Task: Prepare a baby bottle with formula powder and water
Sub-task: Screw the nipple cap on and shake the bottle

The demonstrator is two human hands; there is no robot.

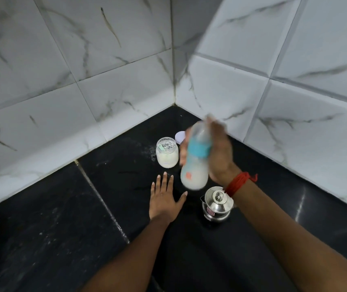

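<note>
Where marble-veined white wall tiles point(126, 60) meet in a corner, black stone tabletop point(52, 239) below, glossy, split by a pale grout line, dusted with faint white specks near the jar.

Right hand point(219, 152) raised above the tabletop, fingers point(184, 152) clenched around the baby bottle point(194, 163). Bottle tilted, nipple end away toward the corner, base nearer the camera; heavy motion blur. Teal collar ring at mid-length; milky white liquid in the lower body; small orange mark on the side. Cap over the nipple looks clear, possibly, too smeared to be sure. Red thread band point(237, 183) wound on the right wrist, loose end sticking out.

Left hand point(165, 199) flat on the tabletop, palm down, fingers released and spread, gripping nothing. Sits below and left of the bottle, apart from it.

Steel pot point(218, 206) with knobbed lid in place, standing on the tabletop just right of the left hand, under the right wrist. Small red label on its front.

Glass jar point(167, 152), open, upright, left of the bottle, beyond the left hand's fingertips. Pale formula powder inside, light green scoop point(161, 147) resting in the mouth.

Round pale lid point(180, 137) lying behind the jar toward the corner, partly hidden by the right hand.
</note>
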